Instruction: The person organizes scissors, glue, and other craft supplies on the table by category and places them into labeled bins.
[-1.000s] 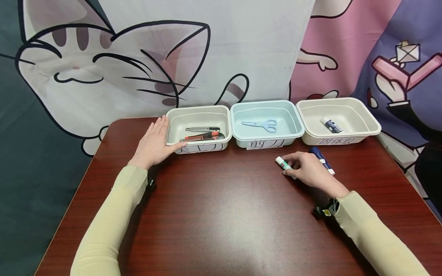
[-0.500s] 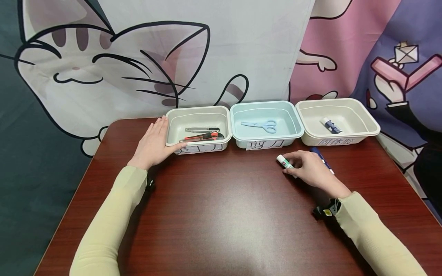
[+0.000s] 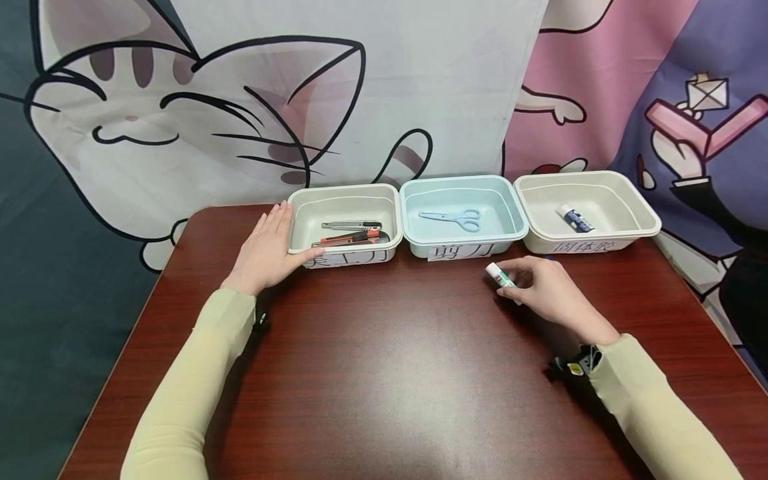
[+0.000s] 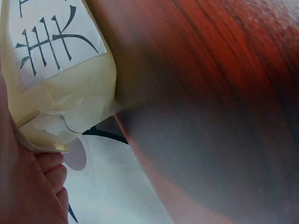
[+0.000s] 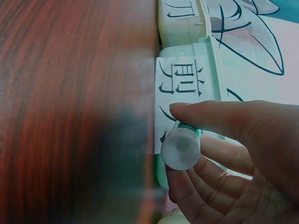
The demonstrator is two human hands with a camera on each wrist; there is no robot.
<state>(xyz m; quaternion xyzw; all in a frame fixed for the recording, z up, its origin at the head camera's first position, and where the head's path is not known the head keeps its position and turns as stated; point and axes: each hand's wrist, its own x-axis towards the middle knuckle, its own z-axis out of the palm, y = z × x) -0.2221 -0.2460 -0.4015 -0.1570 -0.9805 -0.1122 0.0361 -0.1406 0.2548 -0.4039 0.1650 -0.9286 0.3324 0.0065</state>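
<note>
My right hand (image 3: 549,291) pinches a white and green glue stick (image 3: 500,275) between thumb and fingers, in front of the blue box. In the right wrist view, the round white end of the glue stick (image 5: 181,149) faces the camera. My left hand (image 3: 262,250) rests against the left side of a cream box (image 3: 306,217), its fingers straight and its thumb along the front rim. Several utility knives (image 3: 354,238) lie in that box. Light blue scissors (image 3: 462,219) lie in the blue box (image 3: 456,190). Inside the right cream box (image 3: 624,207) is a dark blue and white glue stick (image 3: 576,219).
The three boxes stand in a row along the back of the brown table (image 3: 384,373), each with a handwritten paper label on its front. Behind them hangs a cloth printed with a cat (image 3: 174,127).
My right hand has shifted slightly right with the white and green glue stick. A dark blue tube on the table is now hidden behind that hand. My left hand stays still.
</note>
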